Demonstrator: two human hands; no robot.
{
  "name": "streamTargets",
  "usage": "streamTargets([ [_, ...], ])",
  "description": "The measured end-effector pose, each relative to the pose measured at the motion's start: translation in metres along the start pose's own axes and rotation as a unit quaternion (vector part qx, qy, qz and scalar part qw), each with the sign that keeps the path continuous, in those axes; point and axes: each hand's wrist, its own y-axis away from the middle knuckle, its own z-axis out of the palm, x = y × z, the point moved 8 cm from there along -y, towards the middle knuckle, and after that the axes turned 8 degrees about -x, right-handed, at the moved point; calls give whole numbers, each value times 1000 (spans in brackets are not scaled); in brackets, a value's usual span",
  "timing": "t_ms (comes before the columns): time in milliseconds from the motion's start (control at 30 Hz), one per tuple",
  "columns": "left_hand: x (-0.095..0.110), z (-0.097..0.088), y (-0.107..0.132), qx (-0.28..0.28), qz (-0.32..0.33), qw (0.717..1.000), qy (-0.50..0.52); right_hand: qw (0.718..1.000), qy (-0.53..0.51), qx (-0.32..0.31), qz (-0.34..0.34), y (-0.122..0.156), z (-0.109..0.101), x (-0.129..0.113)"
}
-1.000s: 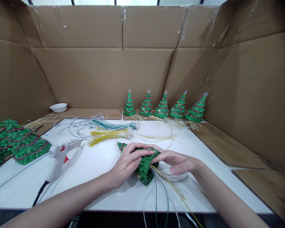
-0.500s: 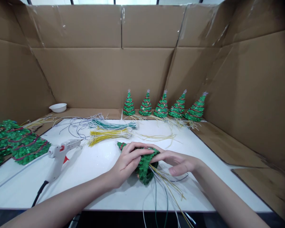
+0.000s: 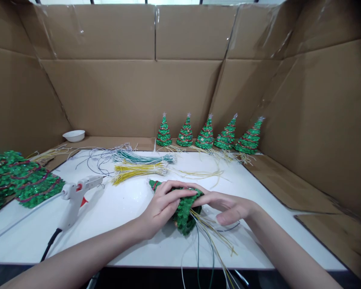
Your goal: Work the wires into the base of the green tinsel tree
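Observation:
A small green sequinned Christmas tree (image 3: 185, 214) lies on its side on the white table (image 3: 132, 224), its tip pointing left. My left hand (image 3: 162, 206) wraps over its upper half. My right hand (image 3: 225, 206) holds its base end, fingers on the tree. Thin yellow, green and white wires (image 3: 210, 245) trail from the base toward the table's near edge.
A white glue gun (image 3: 78, 194) lies left of my hands. Bundles of yellow wires (image 3: 138, 170) and green wires (image 3: 141, 158) lie behind. Several finished trees (image 3: 206, 134) stand in a row at the back. Green trees (image 3: 21, 180) pile at left. A white bowl (image 3: 74, 136) sits far left. Cardboard walls surround.
The trailing wires have shifted slightly toward the near edge. My right fingers have curled a little lower. The tree and my left hand stay in place.

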Motion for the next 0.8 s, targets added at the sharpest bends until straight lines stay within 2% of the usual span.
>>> streamTargets([
  [800, 2, 0, -1, -1, -1, 1000, -13, 1000, 17, -13, -10, 0, 0, -1],
])
